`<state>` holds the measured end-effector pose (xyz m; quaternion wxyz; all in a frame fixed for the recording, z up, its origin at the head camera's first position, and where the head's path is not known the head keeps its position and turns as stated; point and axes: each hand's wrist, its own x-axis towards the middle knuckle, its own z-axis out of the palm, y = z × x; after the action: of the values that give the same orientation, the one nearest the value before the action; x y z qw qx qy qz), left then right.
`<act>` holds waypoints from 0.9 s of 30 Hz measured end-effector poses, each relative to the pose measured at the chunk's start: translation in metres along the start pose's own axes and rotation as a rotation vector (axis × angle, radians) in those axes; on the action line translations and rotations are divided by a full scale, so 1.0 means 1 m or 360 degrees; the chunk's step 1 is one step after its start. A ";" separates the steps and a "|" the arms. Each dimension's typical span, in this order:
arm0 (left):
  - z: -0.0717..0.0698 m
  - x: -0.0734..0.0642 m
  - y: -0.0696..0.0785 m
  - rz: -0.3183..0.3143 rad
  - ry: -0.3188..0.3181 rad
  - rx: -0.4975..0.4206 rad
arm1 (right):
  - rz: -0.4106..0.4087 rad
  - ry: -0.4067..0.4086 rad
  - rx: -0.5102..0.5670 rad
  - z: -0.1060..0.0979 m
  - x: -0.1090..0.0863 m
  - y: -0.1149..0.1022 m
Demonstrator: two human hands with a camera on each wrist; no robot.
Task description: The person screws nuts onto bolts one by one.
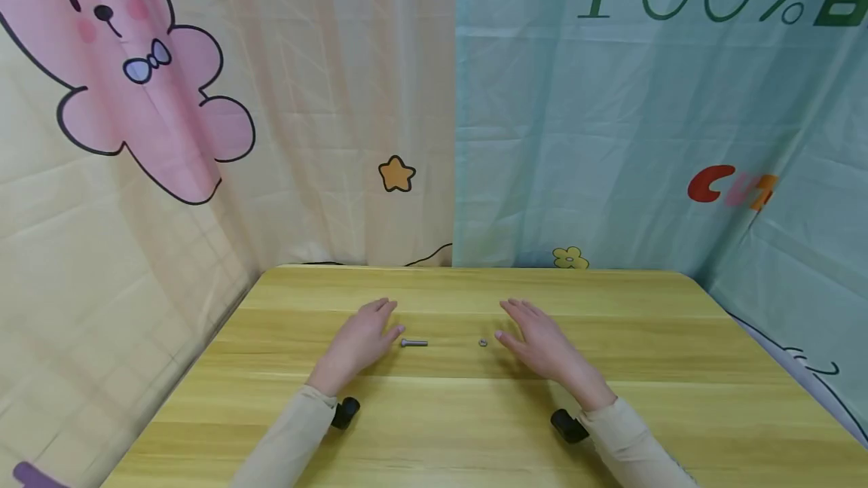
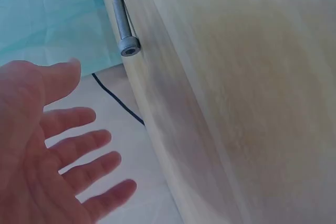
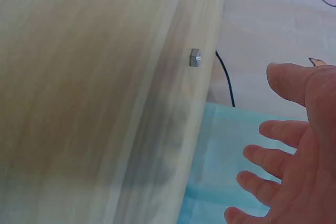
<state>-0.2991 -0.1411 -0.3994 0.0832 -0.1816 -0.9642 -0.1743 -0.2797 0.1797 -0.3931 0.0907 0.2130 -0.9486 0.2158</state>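
Observation:
A metal socket-head bolt [image 1: 414, 343] lies on its side on the wooden table, its hexagon-socket head toward the left hand. To its right is a small hex nut [image 1: 483, 343], apart from the bolt. My left hand [image 1: 361, 339] hovers just left of the bolt, fingers spread and relaxed, holding nothing. In the left wrist view the bolt [image 2: 125, 27] lies beyond the thumb. On the other side, my right hand [image 1: 539, 341] is held beside the nut with loosely extended fingers and nothing in its grasp. The right wrist view shows the nut [image 3: 195, 57] apart from the thumb.
The light wooden table [image 1: 434, 428] reaches back to a printed curtain [image 1: 353, 96], cream on the left and blue-green on the right. Black wrist cameras [image 1: 346, 413] sit under both forearms, close above the tabletop.

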 end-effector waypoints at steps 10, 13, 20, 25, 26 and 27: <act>0.004 0.007 -0.005 0.0105 -0.0109 -0.0341 | -0.0029 -0.0083 0.0310 0.014 0.014 0.009; 0.007 0.009 -0.005 0.0120 -0.0144 -0.0388 | -0.0002 -0.0140 0.0353 0.019 0.018 0.011; 0.011 0.016 -0.006 0.0116 -0.0191 -0.0426 | -0.0050 -0.0239 0.0460 0.024 0.023 0.015; 0.012 0.018 -0.010 0.0099 -0.0201 -0.0486 | -0.0094 -0.0297 0.0546 0.026 0.028 0.019; 0.012 0.018 -0.011 0.0104 -0.0203 -0.0500 | -0.0103 -0.0307 0.0567 0.026 0.030 0.020; 0.012 0.018 -0.012 0.0104 -0.0207 -0.0520 | -0.0107 -0.0313 0.0580 0.027 0.031 0.021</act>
<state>-0.3216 -0.1414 -0.4099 -0.0044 -0.2348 -0.9200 -0.3139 -0.3185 0.1735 -0.4165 -0.0351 0.2776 -0.8905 0.3588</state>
